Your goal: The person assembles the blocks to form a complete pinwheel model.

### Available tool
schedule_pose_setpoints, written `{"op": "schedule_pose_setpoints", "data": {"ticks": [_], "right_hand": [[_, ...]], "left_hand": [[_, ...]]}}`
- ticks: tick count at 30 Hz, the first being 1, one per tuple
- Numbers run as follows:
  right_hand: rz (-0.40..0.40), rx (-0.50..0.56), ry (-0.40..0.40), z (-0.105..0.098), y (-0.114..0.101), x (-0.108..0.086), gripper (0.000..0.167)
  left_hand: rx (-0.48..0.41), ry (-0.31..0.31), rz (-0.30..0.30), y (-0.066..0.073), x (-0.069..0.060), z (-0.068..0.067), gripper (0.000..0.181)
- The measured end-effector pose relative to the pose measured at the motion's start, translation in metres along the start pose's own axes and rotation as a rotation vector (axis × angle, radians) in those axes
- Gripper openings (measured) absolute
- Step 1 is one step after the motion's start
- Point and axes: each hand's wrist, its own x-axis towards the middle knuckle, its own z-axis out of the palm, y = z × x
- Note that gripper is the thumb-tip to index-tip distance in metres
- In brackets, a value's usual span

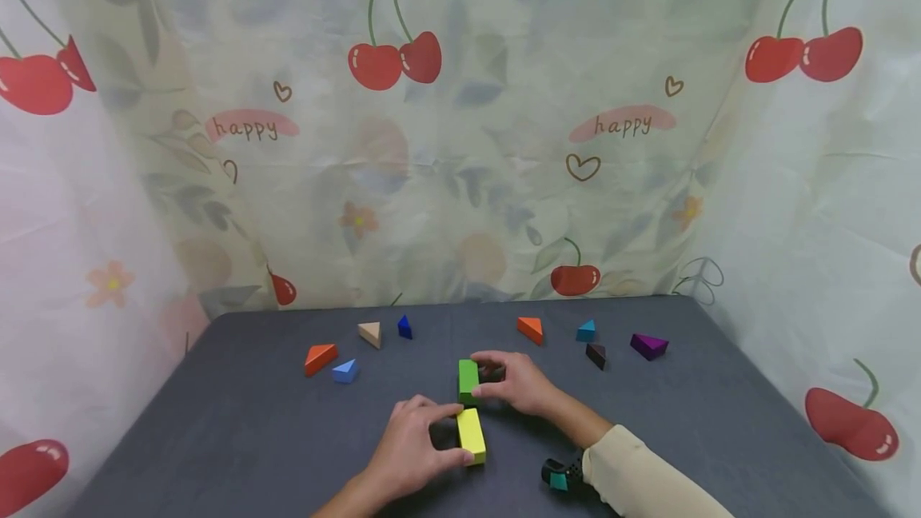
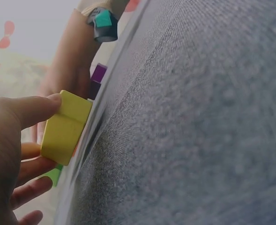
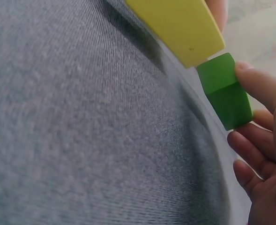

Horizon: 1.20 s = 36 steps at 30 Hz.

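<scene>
A yellow block [image 1: 471, 436] stands on the dark table near the middle. My left hand [image 1: 415, 444] pinches it from the left, thumb at the near end and forefinger at the far end. Just beyond it is a green block [image 1: 468, 380], pinched by my right hand [image 1: 524, 384] from the right in the same lengthwise way. The blocks lie almost end to end, with little or no gap in the head view. Seen from the right wrist, the green block [image 3: 225, 91] has a ridge across it, and the yellow block [image 3: 180, 28] is close by its corner.
To the left lie an orange block [image 1: 320, 359], a light blue one [image 1: 345, 372], a beige one [image 1: 370, 334] and a dark blue one [image 1: 405, 328]. Rightward are orange [image 1: 530, 330], teal [image 1: 586, 332], dark [image 1: 596, 355] and purple [image 1: 649, 346] blocks. A patterned curtain [image 1: 460, 126] encloses the table.
</scene>
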Motion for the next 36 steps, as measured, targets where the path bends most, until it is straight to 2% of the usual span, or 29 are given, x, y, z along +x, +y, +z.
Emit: {"op": "schedule_pose_setpoints", "data": {"ticks": [4, 13, 19, 31, 36], "right_hand": [[0.000, 0.004, 0.002, -0.001, -0.003, -0.001, 0.057], [-0.001, -0.012, -0.020, 0.001, -0.006, -0.005, 0.056], [0.008, 0.025, -0.040, 0.003, -0.006, -0.008, 0.054], [0.012, 0.045, -0.037, 0.008, -0.005, -0.012, 0.055], [0.020, 0.044, -0.035, 0.009, -0.007, -0.012, 0.055]], "left_hand": [[0.007, -0.003, -0.002, -0.001, 0.002, 0.000, 0.063], [0.015, -0.051, -0.063, -0.007, 0.006, 0.000, 0.065], [-0.001, -0.064, -0.070, -0.011, 0.007, 0.001, 0.067], [-0.021, -0.092, -0.103, -0.009, 0.008, 0.000, 0.066], [-0.072, -0.089, -0.112, -0.009, 0.007, -0.001, 0.064]]}}
